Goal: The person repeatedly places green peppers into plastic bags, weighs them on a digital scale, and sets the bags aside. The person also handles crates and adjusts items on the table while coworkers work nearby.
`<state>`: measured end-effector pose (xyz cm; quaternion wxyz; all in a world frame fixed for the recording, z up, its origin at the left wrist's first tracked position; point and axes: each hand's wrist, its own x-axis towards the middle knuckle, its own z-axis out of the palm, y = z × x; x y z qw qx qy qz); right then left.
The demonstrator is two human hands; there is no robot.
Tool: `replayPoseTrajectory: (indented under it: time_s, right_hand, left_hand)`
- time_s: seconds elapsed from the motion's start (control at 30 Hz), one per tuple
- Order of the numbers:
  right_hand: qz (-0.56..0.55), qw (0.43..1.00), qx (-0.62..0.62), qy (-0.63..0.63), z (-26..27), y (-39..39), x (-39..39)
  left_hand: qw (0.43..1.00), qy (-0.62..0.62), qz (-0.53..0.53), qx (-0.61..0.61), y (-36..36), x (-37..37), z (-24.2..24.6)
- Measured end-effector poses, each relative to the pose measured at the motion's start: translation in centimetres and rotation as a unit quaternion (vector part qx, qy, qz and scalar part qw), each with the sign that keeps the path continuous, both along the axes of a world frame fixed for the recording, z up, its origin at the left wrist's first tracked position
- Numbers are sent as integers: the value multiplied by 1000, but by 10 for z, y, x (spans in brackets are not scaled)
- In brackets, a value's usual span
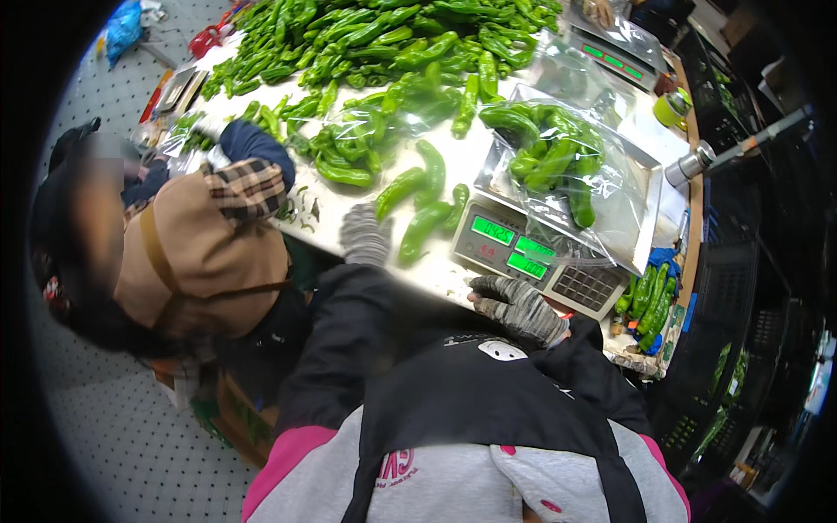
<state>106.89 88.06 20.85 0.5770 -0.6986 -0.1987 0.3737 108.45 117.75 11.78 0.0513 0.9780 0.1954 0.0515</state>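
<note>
My left hand [365,236], in a grey knitted glove, is at the front of the white table beside loose green peppers [425,232]. Motion blurs its fingers, so their grip is unclear. In a matching glove, my right hand [520,308] rests at the table edge before the digital scale [503,252]. Its fingers are loosely bent with no object visible in them. A clear plastic bag [614,216] of green peppers [556,153] lies on the scale's metal pan [644,216]. The scale's green displays are lit.
A large heap of green peppers [386,36] covers the table's far side. To my left, a co-worker [203,242] handles a bag of peppers [186,134]. A second scale [614,55] stands at the far right. Peppers [654,297] and a metal cylinder [690,163] are at the right edge.
</note>
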Motion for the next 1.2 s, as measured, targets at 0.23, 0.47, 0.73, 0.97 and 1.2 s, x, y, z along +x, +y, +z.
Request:
replayPoseTrajectory:
  time_s: [0.23,0.47,0.73,0.97,1.2]
  right_hand:
    - [35,998,-37,-49,8,2,3]
    - [-18,998,44,-46,15,3,-6]
    - [-217,880,420,39,40,-87,-24]
    - [-254,925,-182,-217,42,-136,-10]
    - [-103,775,-204,-589,28,-66,91]
  left_hand:
    - [964,234,50,-120,38,6,-5]
    - [539,-40,36,-841,-46,-64,86]
    - [791,-140,-447,-394,-153,-18,154]
    - [942,-134,-285,-118,-196,35,149]
    - [876,-316,-337,-140,-189,47,134]
